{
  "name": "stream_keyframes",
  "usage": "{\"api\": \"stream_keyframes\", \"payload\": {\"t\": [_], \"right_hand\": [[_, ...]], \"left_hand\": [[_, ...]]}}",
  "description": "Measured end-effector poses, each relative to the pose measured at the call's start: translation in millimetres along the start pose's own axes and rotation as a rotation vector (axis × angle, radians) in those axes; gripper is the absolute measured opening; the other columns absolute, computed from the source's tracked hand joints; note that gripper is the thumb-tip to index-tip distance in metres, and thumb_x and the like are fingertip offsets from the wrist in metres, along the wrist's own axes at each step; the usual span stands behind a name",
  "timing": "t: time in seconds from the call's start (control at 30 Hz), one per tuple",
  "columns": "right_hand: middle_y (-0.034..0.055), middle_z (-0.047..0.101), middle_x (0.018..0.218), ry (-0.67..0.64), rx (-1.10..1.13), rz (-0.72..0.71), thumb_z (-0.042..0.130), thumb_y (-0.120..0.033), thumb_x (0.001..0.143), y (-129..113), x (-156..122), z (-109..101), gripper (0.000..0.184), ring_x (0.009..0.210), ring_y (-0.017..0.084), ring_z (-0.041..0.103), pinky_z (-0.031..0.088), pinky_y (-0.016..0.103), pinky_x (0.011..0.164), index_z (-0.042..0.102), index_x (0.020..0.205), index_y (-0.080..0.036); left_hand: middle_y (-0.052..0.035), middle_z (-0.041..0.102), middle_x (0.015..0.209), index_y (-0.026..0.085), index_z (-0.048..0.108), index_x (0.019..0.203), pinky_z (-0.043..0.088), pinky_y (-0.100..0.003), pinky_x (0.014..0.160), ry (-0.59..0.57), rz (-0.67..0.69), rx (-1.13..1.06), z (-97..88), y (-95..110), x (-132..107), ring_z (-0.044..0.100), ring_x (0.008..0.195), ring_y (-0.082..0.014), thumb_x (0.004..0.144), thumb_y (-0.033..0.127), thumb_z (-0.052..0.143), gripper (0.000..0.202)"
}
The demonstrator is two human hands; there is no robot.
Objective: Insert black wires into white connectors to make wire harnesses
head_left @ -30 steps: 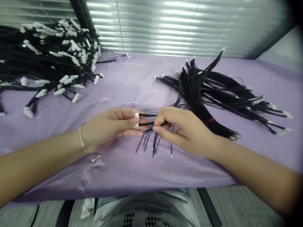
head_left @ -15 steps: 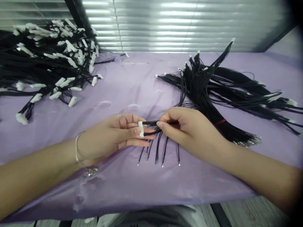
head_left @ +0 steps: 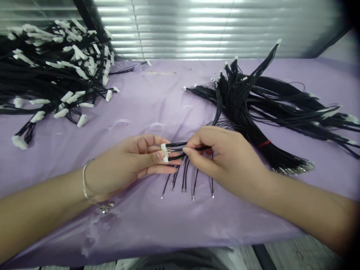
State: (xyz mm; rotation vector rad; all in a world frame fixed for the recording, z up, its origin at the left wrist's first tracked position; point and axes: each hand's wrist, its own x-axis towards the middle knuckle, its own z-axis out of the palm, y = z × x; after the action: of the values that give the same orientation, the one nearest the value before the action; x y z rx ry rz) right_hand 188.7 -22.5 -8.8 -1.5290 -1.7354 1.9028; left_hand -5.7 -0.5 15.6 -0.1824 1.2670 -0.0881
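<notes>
My left hand [head_left: 132,161] pinches a small white connector [head_left: 164,152] between thumb and fingers, just above the purple cloth. My right hand [head_left: 225,157] is closed on a thin black wire [head_left: 194,149] whose end meets the connector. Two more black wires run into the connector beside it. Several loose black wires with metal tips [head_left: 184,180] hang down from under my right hand onto the cloth.
A large heap of black cables with white connectors [head_left: 53,71] lies at the back left. A bundle of black wires [head_left: 261,108], tied with a red band [head_left: 263,143], fans out at the right. The purple cloth [head_left: 157,105] covers the table; a ribbed metal shutter stands behind.
My hands and the connector have stayed together near the middle, shifting only slightly. The view has tilted up a little, so the table's front edge sits lower in the picture.
</notes>
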Motion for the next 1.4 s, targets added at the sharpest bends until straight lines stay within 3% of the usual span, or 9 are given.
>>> {"api": "stream_keyframes", "payload": {"t": [0.2, 0.77, 0.97, 1.4], "right_hand": [[-0.0025, 0.058, 0.067, 0.036, -0.023, 0.003, 0.058, -0.012, 0.078, -0.2, -0.4, 1.6, 0.011, 0.060, 0.007, 0.049, 0.035, 0.020, 0.054, 0.055, 0.068, -0.015], [-0.0002, 0.056, 0.065, 0.012, -0.091, 0.004, 0.055, -0.016, 0.078, -3.1, -1.9, 2.1, 0.014, 0.060, 0.011, 0.049, 0.035, 0.025, 0.054, 0.050, 0.066, -0.019], [-0.0008, 0.055, 0.064, 0.018, -0.096, -0.033, 0.054, -0.015, 0.079, -3.3, -3.7, 4.9, 0.012, 0.063, 0.011, 0.050, 0.035, 0.024, 0.056, 0.051, 0.068, -0.019], [0.0006, 0.056, 0.067, 0.002, -0.131, -0.082, 0.051, -0.016, 0.081, -3.4, -3.8, 4.3, 0.012, 0.066, 0.013, 0.051, 0.038, 0.027, 0.059, 0.050, 0.069, -0.020]], "left_hand": [[-0.0029, 0.069, 0.088, 0.015, 0.061, 0.085, 0.058, -0.028, 0.082, 0.031, 0.005, 0.022, 1.1, -0.7, 0.5, 0.064, 0.100, -0.0176, 0.086, 0.008, 0.054, 0.011], [-0.0028, 0.071, 0.091, 0.017, 0.062, 0.085, 0.057, -0.023, 0.078, 0.037, 0.004, 0.068, 1.6, -0.8, -0.1, 0.065, 0.097, -0.0167, 0.083, 0.013, 0.061, 0.005], [-0.0019, 0.070, 0.087, 0.016, 0.062, 0.083, 0.057, -0.022, 0.077, 0.021, 0.009, 0.056, 1.5, -2.2, -1.6, 0.067, 0.087, -0.0133, 0.085, 0.010, 0.058, 0.007], [-0.0020, 0.069, 0.083, 0.015, 0.062, 0.081, 0.056, -0.023, 0.076, 0.014, 0.019, 0.042, 2.2, -1.6, -0.3, 0.067, 0.082, -0.0135, 0.080, 0.010, 0.062, 0.005]]}}
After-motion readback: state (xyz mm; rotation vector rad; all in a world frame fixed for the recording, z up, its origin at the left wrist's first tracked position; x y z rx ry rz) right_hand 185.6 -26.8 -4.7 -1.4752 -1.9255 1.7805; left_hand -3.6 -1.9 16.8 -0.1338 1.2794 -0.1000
